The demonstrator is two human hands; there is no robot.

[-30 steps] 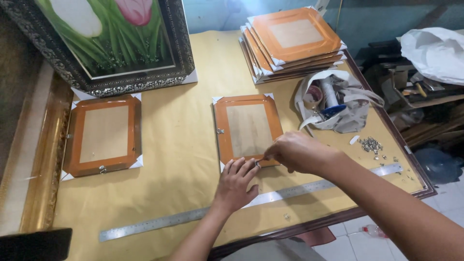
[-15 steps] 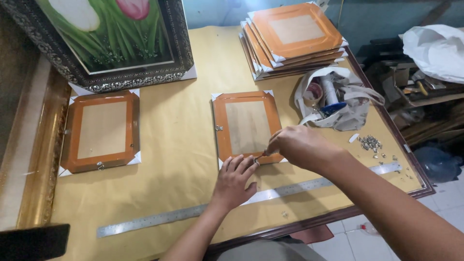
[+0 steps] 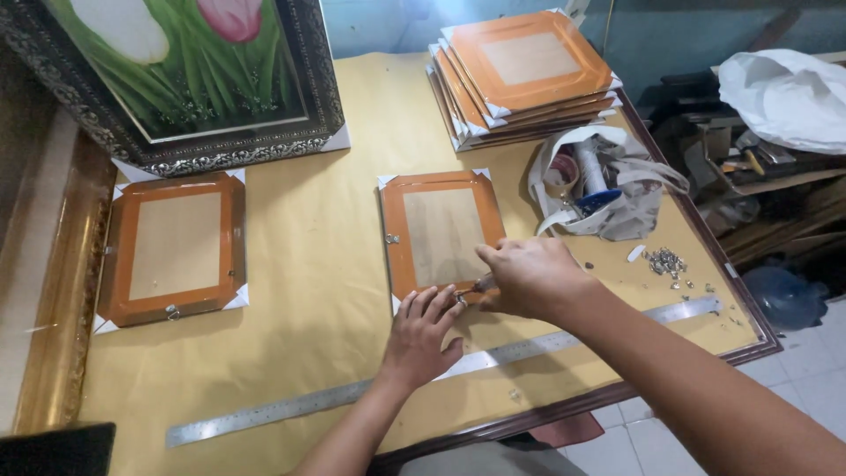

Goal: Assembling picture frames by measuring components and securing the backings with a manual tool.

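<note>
table (image 3: 335, 220) – yellow top | on it: 2 orange frames (image 3: 441, 236) (image 3: 174, 250), frame stack (image 3: 527, 75), steel ruler (image 3: 352, 395), bag (image 3: 608, 185), small metal bits (image 3: 665, 262)

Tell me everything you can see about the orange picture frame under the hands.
The orange picture frame lies flat, back side up, on the yellow-covered table. It looks wooden, with cut corners, white corner guards, a tan backing panel and a small metal fitting on its left rail. The left hand presses its bottom edge; the right hand holds a small tool there.
</note>
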